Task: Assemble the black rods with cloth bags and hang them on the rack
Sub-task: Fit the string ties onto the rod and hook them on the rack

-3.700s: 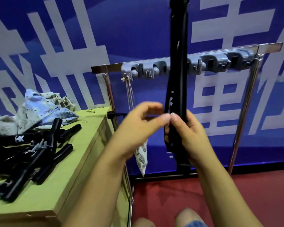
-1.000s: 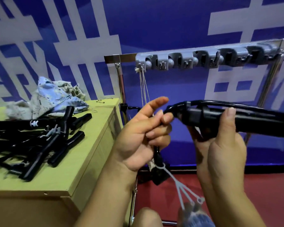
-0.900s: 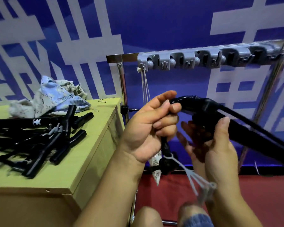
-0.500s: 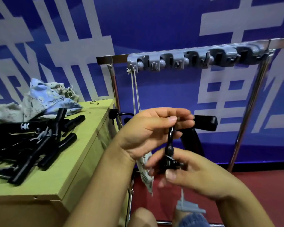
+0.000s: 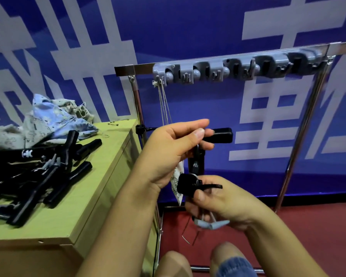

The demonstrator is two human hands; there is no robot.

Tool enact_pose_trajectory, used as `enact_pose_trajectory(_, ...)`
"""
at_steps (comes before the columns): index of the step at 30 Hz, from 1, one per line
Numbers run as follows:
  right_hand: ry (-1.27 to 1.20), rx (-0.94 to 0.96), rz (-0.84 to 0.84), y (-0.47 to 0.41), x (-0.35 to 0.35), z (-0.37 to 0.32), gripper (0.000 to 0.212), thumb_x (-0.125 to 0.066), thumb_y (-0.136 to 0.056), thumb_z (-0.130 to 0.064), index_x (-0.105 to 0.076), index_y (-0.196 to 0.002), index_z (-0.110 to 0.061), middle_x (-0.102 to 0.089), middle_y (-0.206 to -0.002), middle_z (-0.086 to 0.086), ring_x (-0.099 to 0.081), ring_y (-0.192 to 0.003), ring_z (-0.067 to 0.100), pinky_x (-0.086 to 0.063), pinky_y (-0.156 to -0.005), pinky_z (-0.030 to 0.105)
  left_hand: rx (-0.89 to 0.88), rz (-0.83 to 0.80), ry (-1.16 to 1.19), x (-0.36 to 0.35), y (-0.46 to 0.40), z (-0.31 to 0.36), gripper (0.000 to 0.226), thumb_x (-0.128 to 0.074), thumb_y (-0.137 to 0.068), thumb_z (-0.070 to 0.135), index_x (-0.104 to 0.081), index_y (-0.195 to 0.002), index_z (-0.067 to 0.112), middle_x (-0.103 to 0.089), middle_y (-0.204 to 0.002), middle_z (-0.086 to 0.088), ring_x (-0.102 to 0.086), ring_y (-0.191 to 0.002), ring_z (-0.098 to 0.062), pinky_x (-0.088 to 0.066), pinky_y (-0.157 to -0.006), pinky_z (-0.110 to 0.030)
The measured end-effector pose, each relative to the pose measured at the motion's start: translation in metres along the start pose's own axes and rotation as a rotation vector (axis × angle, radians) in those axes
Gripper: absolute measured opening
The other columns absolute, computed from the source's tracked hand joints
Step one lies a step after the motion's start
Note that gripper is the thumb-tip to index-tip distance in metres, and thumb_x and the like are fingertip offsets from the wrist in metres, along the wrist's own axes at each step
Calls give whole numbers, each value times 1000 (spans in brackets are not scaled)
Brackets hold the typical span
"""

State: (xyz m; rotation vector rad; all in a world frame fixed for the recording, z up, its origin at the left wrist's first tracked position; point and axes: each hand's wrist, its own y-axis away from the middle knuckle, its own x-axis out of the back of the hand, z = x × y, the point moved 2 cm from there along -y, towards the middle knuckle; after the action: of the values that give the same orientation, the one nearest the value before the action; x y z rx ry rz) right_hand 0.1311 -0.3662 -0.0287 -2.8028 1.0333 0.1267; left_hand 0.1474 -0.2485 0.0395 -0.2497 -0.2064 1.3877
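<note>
In front of the rack [image 5: 224, 61], the left hand [image 5: 174, 150] pinched the black rod [image 5: 218, 134] near its handle, while the right hand [image 5: 220, 198] clamped its dangling lower end. It looked light and rigid but loose-jointed, best gripped at the thick handle.

Black rod [image 5: 196, 160] mostly hidden by hands; rack [image 5: 308, 62] right end blurred.

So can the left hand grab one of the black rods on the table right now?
Probably not yet. The left hand already grips the black rod being worked on, so it isn't free, though nothing blocks the way to the rod pile on the table.
</note>
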Motion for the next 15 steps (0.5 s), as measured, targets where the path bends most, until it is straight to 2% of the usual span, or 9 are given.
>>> enact_pose_trajectory(2,-49,5,-37,-3,-3,5,55,-80,-54,-56,-60,-79,-10,-63,-63,-4,-54,-53,5,-44,-51,14,-3,22,-41,-1,0,-1,22,-53,-90,2,-67,-102,15,-75,-89,1,-70,-72,-8,-54,-70,-18)
enact_pose_trajectory(5,-101,1,-107,-6,-5,6,41,-81,-61,-44,-72,-78,-8,-56,-82,24,-56,-55,5,-48,-57,16,15,50,-73,2,0,0,20,-54,-91,6,-67,-103,16,-74,-94,-2,-71,-78,-12,-53,-76,-24)
enact_pose_trajectory(6,-131,9,-117,-7,-7,4,38,-80,-63,-41,-74,-80,-7,-54,-84,25,-55,-55,5,-49,-59,17,35,61,-88,5,-2,-3,19,-54,-92,9,-66,-104,16,-73,-97,-4,-71,-81,-14,-53,-79,-28)
enact_pose_trajectory(8,-194,61,-140,-8,-8,-2,34,-78,-67,-35,-75,-87,-8,-60,-83,16,-55,-56,5,-51,-62,21,114,40,-108,7,-2,-8,18,-55,-92,20,-67,-105,17,-72,-101,-13,-70,-91,-25,-51,-90,-40)
enact_pose_trajectory(10,-239,133,-161,-9,-10,-8,30,-75,-71,-31,-75,-94,-11,-67,-89,5,-55,-58,4,-54,-67,26,247,-75,-112,3,2,-13,27,-58,-88,39,-71,-104,21,-63,-106,-35,-62,-100,-45,-45,-97,-54)
enact_pose_trajectory(11,-250,165,-153,-10,-11,-12,27,-72,-73,-30,-75,-95,-14,-69,-90,-1,-55,-58,3,-55,-70,27,313,-127,-119,2,5,-14,33,-57,-88,48,-73,-100,22,-59,-101,-43,-61,-94,-48,-49,-89,-51)
enact_pose_trajectory(12,-245,188,-133,-12,-12,-14,25,-69,-74,-29,-75,-95,-17,-70,-85,-5,-55,-58,2,-55,-71,28,369,-146,-124,3,9,-15,39,-52,-90,52,-74,-91,20,-62,-85,-41,-65,-77,-39,-54,-71,-36)
enact_pose_trajectory(14,-212,219,-54,-15,-12,-17,25,-64,-73,-28,-76,-94,-19,-66,-74,-7,-58,-59,1,-57,-74,30,448,-179,-26,7,16,-19,53,-38,-96,47,-71,-70,15,-61,-49,-14,-57,-37,-17,-42,-37,-13)
enact_pose_trajectory(15,-195,241,-9,-17,-11,-18,26,-64,-73,-30,-76,-93,-20,-65,-75,-3,-61,-63,3,-57,-77,32,461,-188,45,9,16,-22,58,-32,-98,44,-70,-65,15,-58,-43,-3,-52,-30,-9,-37,-31,-10)
